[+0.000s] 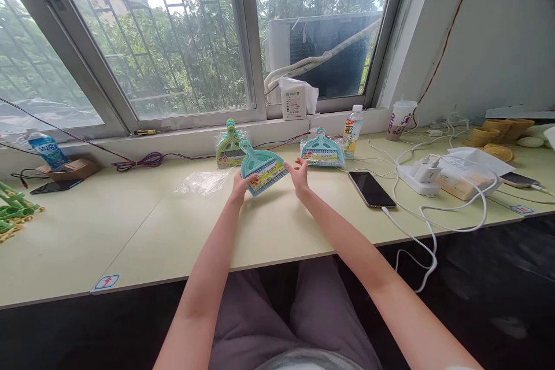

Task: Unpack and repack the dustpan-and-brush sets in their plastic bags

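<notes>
A small teal dustpan-and-brush set [261,169] with a yellow label is held above the pale green table [143,231]. My left hand [240,185] grips its lower left edge, fingers closed on it. My right hand [298,176] touches its right side with fingers curled at the edge. Behind it lie a green set in plastic wrap [229,149] and another teal set [322,150]. An empty clear plastic wrapper [202,182] lies to the left.
A phone [372,189] lies to the right, with white chargers and cables [427,176], a drink bottle [352,130] and a cup [400,120]. At far left are a blue bottle [47,149], a dark phone [55,186] and green clips [13,208]. Windows back the table.
</notes>
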### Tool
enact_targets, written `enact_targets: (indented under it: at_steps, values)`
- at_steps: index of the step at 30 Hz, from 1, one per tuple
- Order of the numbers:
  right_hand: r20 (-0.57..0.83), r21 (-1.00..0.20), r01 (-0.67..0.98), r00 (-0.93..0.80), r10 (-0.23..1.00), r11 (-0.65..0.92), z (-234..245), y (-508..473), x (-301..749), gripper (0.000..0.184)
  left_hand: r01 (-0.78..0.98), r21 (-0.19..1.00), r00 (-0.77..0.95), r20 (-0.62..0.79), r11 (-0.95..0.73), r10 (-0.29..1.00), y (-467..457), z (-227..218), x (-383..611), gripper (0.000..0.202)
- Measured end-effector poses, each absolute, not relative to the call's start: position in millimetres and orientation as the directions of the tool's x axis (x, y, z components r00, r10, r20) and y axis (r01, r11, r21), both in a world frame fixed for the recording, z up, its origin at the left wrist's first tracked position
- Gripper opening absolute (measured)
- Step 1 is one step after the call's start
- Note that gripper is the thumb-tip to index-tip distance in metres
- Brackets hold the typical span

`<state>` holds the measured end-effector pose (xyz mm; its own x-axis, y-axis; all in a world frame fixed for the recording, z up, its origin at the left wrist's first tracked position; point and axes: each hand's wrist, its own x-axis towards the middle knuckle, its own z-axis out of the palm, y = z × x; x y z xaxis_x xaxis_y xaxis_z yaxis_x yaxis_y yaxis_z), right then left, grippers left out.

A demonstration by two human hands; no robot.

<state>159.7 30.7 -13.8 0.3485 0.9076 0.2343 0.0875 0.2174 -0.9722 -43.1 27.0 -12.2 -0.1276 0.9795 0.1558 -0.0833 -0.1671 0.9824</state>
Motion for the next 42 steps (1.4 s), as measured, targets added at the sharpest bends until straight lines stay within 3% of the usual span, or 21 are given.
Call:
enact_targets:
  at_steps: [3, 6, 14, 20, 27, 37, 42]
  values:
    - [-0.009, -0.964, -0.267, -0.014, 1.000, -0.013, -17.4, 26.7, 152.2, 0.037, -0.110, 0.970, -0.139, 0.200, -0.216, 0.970, 27.1, -11.5, -42.9, 0.060]
    - [0.014, -0.908, -0.406, -0.273, 0.962, -0.102, -17.9, 19.9, 142.6, 0.027, -0.108, 0.971, -0.096, 0.205, -0.215, 0.974, 21.9, -8.0, -40.8, 0.060]
    - [-0.031, -0.901, -0.424, -0.154, 0.988, -0.094, -14.4, 14.0, 136.9, 0.015, 0.028, 0.984, -0.024, 0.179, -0.178, 0.984, 13.3, -1.3, -36.4, 0.060]
    - [-0.015, -0.906, -0.418, -0.118, 0.993, -0.063, -16.9, 15.3, 135.9, 0.014, 0.040, 0.977, -0.038, 0.209, -0.208, 0.977, 15.0, -3.6, -34.6, 0.060]
    - [-0.042, -0.911, -0.410, -0.018, 0.999, -0.045, -22.0, 20.6, 135.3, 0.013, 0.092, 0.983, -0.053, 0.163, -0.158, 0.985, 13.8, -4.8, -28.9, 0.057]
    - [-0.028, -0.912, -0.409, -0.002, 1.000, -0.026, -23.0, 23.3, 137.7, 0.015, 0.118, 0.985, -0.009, 0.125, -0.123, 0.992, 18.2, -7.7, -31.6, 0.064]
    - [0.017, -0.911, -0.413, -0.024, 1.000, 0.006, -18.4, 24.8, 144.3, 0.015, 0.090, 0.990, -0.177, 0.121, -0.107, 0.977, 23.1, -3.7, -37.1, 0.049]
